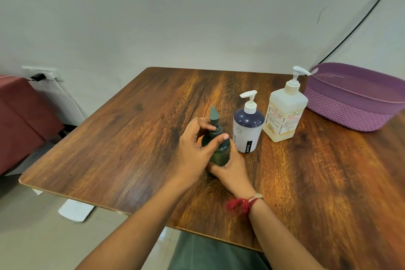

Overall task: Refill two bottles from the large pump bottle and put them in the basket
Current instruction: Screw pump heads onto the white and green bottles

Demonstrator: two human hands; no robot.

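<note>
Three pump bottles stood on the wooden table, which was brown, shiny and full of dark streaks.

The closest was a small green bottle, round, smooth and dark, with a green pump on top. Both hands were on it. The left hand was curled around the top part, with its thumb across the front and its fingers behind the neck of the pump. The right hand gripped the bottom of the bottle from behind and below. A red thread was tied round the right wrist.

Just beside the green bottle stood a round bottle that was dark blue on top and white below, with a white pump. Its small black label read "JOYO".

Next to that stood the large pump bottle. It was square, made of cloudy see-through plastic, with a white pump. The label read "BIOCHEK CHG" up the side; the small print was too tiny to read.

One purple basket sat at the far right corner of the table, near the large bottle. It was oval plastic with a woven look.

A black cable ran down the pale wall.
</note>
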